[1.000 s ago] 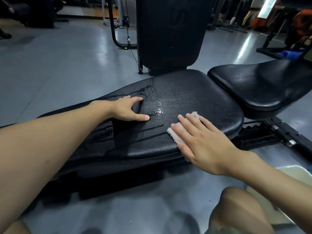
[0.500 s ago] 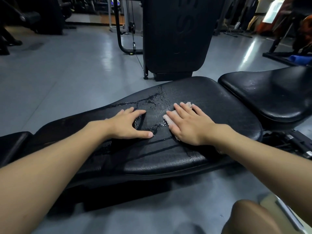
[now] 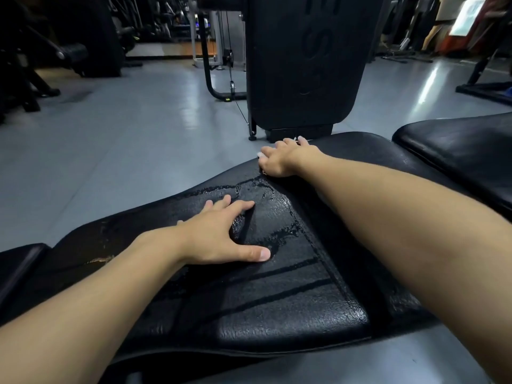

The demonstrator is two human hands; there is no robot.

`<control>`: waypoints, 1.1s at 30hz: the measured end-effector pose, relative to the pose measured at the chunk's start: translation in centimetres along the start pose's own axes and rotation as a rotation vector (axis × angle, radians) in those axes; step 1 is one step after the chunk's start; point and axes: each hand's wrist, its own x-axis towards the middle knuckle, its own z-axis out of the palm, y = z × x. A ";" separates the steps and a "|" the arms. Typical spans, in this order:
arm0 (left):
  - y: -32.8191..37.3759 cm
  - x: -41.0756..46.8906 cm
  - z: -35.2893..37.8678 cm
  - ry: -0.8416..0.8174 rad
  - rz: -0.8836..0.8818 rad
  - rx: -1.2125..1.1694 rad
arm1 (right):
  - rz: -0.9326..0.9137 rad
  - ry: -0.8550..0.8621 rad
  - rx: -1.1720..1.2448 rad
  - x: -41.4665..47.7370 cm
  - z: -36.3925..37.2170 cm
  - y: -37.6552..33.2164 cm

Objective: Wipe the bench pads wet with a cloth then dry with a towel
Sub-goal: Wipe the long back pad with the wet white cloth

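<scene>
The long black bench pad (image 3: 277, 300) stretches across the view, with wet streaks shining around its middle. My left hand (image 3: 221, 236) rests flat on the pad with fingers and thumb spread. My right hand (image 3: 282, 159) reaches to the pad's far edge and presses down on the pale cloth (image 3: 260, 154). Only small white corners of the cloth peek out from under the fingers. A second black seat pad (image 3: 457, 153) lies to the right, apart from both hands.
A tall black machine housing (image 3: 302, 65) stands right behind the pad's far edge. A cable frame (image 3: 210, 79) is to its left. Dark gym equipment (image 3: 55, 51) lines the far left. Grey floor (image 3: 110, 134) surrounds the bench.
My right hand has slid the cloth from the pad's near side across to its far edge. My left hand has stayed in place on the pad.
</scene>
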 end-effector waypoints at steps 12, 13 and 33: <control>0.6 -0.8 -0.2 0.005 -0.003 -0.035 | -0.208 0.084 -0.025 -16.3 3.0 0.0; 0.7 -0.9 -0.2 0.002 0.000 -0.037 | -0.225 0.089 -0.038 -18.4 3.3 0.0; -2.8 -3.3 -0.5 -0.011 -0.061 -0.002 | -0.273 0.162 -0.055 -29.0 5.5 0.5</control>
